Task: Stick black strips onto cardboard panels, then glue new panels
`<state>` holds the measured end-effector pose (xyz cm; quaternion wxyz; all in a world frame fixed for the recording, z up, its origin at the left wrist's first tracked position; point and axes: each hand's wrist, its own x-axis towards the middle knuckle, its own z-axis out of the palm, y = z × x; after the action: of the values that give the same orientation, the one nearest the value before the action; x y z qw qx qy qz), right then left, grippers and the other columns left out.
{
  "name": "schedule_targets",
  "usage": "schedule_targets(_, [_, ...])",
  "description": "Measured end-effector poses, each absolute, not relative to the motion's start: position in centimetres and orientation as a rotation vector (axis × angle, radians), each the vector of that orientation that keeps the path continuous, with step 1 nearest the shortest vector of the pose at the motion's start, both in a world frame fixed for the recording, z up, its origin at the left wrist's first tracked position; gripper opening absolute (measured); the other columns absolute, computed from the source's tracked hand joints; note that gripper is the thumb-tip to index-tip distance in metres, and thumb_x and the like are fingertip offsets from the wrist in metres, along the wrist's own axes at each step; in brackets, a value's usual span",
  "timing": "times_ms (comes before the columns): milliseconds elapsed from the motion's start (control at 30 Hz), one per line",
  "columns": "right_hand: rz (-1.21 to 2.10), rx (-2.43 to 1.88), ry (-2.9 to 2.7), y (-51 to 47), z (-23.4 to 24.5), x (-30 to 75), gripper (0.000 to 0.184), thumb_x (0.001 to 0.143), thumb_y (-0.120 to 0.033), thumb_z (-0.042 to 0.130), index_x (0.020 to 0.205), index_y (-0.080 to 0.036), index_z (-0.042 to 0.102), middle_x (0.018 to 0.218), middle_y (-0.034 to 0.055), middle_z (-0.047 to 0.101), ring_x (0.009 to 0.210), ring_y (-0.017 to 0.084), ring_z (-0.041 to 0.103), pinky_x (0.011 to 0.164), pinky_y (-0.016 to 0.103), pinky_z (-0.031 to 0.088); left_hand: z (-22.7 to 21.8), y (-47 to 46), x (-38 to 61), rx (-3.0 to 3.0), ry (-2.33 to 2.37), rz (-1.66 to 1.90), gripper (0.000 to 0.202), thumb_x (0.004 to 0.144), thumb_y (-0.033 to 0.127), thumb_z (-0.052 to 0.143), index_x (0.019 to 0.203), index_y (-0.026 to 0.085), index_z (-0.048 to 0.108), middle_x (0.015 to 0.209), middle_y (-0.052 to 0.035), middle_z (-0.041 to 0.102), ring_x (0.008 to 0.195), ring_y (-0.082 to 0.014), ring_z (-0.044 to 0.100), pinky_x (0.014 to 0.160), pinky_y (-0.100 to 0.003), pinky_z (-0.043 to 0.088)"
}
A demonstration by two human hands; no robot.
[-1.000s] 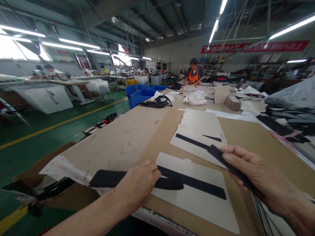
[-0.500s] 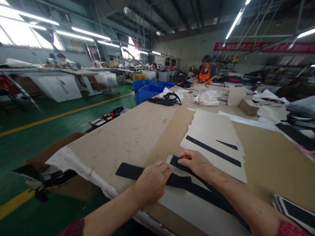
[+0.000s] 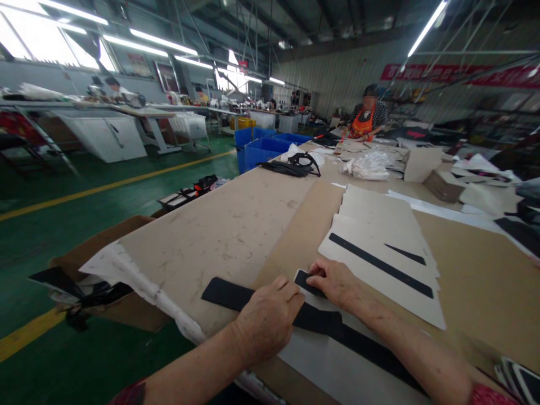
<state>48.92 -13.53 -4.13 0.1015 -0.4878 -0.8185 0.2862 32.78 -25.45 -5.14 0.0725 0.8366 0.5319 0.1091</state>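
My left hand [image 3: 270,320] lies curled on a wide black fabric strip [image 3: 230,296] that stretches left across the brown table [image 3: 219,230]. My right hand [image 3: 335,284] presses the upper end of a narrower black strip [image 3: 304,277] onto a white cut sheet [image 3: 337,371] at the table's near edge. Its fingers are bent and pinched on that strip end. Both hands almost touch.
A stack of white sheets [image 3: 379,236] with black strips stuck on lies just beyond my hands. A cardboard box [image 3: 101,264] with scraps stands at the left edge. Blue bins [image 3: 264,149], black straps [image 3: 291,164] and a seated person in an orange apron [image 3: 366,121] are farther off.
My right hand carried the narrow black strip from the right over to the near white sheet and laid it down. The view shifted right and closer; the left hand stayed on the wide strip.
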Motion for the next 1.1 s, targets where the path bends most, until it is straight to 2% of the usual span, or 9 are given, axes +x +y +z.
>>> schedule_targets(500, [0.76, -1.43, -2.486, -13.4, -4.4, 49.2, 0.005, 0.077, -0.024, 0.066, 0.078, -0.022, 0.07, 0.073, 0.0, 0.069, 0.068, 0.015, 0.059, 0.062, 0.026, 0.038, -5.2, -25.3, 32.7, 2.496, 1.606, 0.306, 0.033, 0.083, 0.014, 0.05, 0.115, 0.019, 0.056, 0.117, -0.0084, 0.057, 0.107, -0.0252, 0.047, 0.097, -0.04, 0.047])
schedule_targets(567, [0.73, -1.422, -2.512, -13.4, -4.3, 49.2, 0.005, 0.078, -0.023, 0.065, 0.078, -0.022, 0.07, 0.073, 0.0, 0.069, 0.068, 0.015, 0.059, 0.062, 0.026, 0.037, -5.2, -25.3, 32.7, 2.498, 1.646, 0.306, 0.031, 0.082, 0.015, 0.051, 0.112, 0.018, 0.056, 0.126, -0.0098, 0.053, 0.11, -0.0266, 0.047, 0.097, -0.042, 0.047])
schedule_targets(700, [0.696, -1.432, -2.551, -13.2, -4.2, 49.1, 0.006, 0.078, -0.023, 0.066, 0.078, -0.022, 0.071, 0.072, -0.0008, 0.069, 0.067, 0.014, 0.058, 0.061, 0.025, 0.035, -5.4, -25.2, 32.8, 2.535, 1.693, 0.281, 0.03, 0.078, 0.012, 0.052, 0.107, 0.018, 0.056, 0.149, -0.0107, 0.036, 0.12, -0.0296, 0.042, 0.098, -0.045, 0.047])
schedule_targets(900, [0.698, -1.472, -2.544, -13.3, -4.3, 48.7, 0.007, 0.077, -0.025, 0.064, 0.078, -0.023, 0.071, 0.069, -0.0009, 0.067, 0.067, 0.014, 0.057, 0.06, 0.025, 0.034, -5.3, -24.9, 33.0, 2.563, 1.693, 0.218, 0.028, 0.077, 0.013, 0.053, 0.105, 0.019, 0.056, 0.147, -0.0089, 0.043, 0.113, -0.0275, 0.046, 0.095, -0.042, 0.048])
schedule_targets(1000, [0.807, -1.46, -2.521, -12.9, -3.7, 50.2, 0.02, 0.075, -0.029, 0.067, 0.094, -0.022, 0.069, 0.073, -0.0013, 0.065, 0.068, 0.014, 0.057, 0.06, 0.025, 0.035, -5.1, -24.7, 33.0, 2.563, 1.701, 0.182, 0.03, 0.078, 0.013, 0.053, 0.107, 0.019, 0.056, 0.146, -0.0088, 0.044, 0.114, -0.0273, 0.045, 0.095, -0.042, 0.048])
schedule_targets(1100, [1.217, -1.406, -2.53, -12.0, -2.1, 54.4, 0.041, 0.07, -0.027, 0.07, 0.11, -0.021, 0.062, 0.078, -0.0023, 0.065, 0.067, 0.013, 0.056, 0.06, 0.024, 0.038, -5.1, -24.6, 33.0, 2.559, 1.694, 0.169, 0.036, 0.076, 0.011, 0.052, 0.111, 0.019, 0.057, 0.147, -0.0087, 0.044, 0.115, -0.0276, 0.044, 0.097, -0.043, 0.047])
